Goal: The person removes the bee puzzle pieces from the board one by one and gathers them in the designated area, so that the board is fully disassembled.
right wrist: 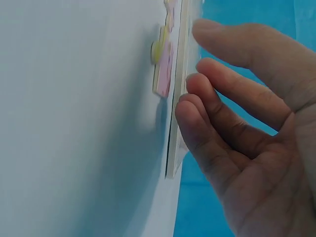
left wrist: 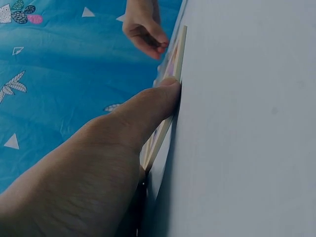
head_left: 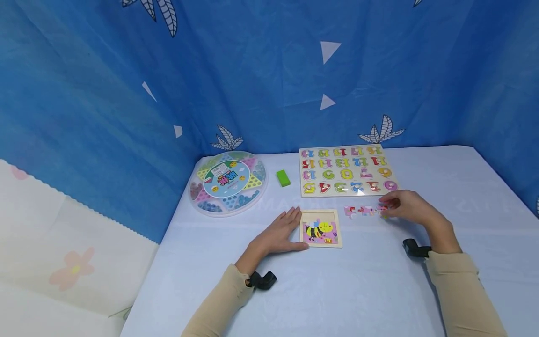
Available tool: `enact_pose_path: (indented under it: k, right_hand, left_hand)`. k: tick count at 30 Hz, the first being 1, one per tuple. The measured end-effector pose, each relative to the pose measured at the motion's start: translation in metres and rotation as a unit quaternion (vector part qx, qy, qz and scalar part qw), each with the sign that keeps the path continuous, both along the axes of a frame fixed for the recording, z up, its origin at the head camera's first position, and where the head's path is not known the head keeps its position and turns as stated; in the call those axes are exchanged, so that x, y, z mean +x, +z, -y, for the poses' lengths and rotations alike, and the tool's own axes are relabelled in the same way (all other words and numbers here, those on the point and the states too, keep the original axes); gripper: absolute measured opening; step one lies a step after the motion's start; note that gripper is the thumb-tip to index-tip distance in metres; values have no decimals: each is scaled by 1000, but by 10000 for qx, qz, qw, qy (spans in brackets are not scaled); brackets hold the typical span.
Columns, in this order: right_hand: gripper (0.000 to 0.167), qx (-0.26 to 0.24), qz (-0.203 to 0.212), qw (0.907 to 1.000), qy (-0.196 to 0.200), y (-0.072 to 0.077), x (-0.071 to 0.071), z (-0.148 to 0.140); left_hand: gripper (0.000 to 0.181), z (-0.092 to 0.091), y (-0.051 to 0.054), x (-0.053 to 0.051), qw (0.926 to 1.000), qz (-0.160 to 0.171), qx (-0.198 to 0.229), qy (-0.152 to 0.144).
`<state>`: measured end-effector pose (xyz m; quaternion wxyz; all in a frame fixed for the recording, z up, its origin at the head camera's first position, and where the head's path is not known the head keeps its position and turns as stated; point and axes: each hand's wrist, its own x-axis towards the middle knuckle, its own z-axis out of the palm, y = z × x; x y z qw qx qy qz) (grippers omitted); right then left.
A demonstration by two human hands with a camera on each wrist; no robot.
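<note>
My left hand (head_left: 279,235) rests at the left side of a small wooden bee puzzle (head_left: 321,231), fingers extended along its frame and thumb at the lower corner. The left wrist view shows that thumb (left wrist: 158,96) against the frame's edge. Bee pieces fill the lower part of the tray; bare wood shows along its top. My right hand (head_left: 412,208) hovers over a row of loose pink puzzle pieces (head_left: 365,211). Its fingers are loosely bent, the thumb apart from them, with nothing seen between. Just beyond the fingertips, a pink and yellow piece (right wrist: 164,74) lies on the table.
Behind the pieces lies a wooden number puzzle board (head_left: 345,171). A green block (head_left: 283,178) sits to its left, then a round clear game case (head_left: 227,182) with coloured beads. Blue patterned curtain (head_left: 269,70) hangs around the white table (head_left: 337,295).
</note>
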<state>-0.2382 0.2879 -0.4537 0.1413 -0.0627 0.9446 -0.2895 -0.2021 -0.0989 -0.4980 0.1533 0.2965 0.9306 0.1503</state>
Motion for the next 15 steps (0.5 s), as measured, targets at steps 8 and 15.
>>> enact_pose_path:
  k: [8, 15]
  right_hand:
    - [49, -92, -79, 9999, 120, 1, 3, 11]
    - [44, -250, -256, 9988, 347, 3, 5, 24]
  left_hand:
    - [101, 0, 1, 0, 10000, 26, 8, -20]
    - [101, 0, -2, 0, 10000, -55, 8, -35]
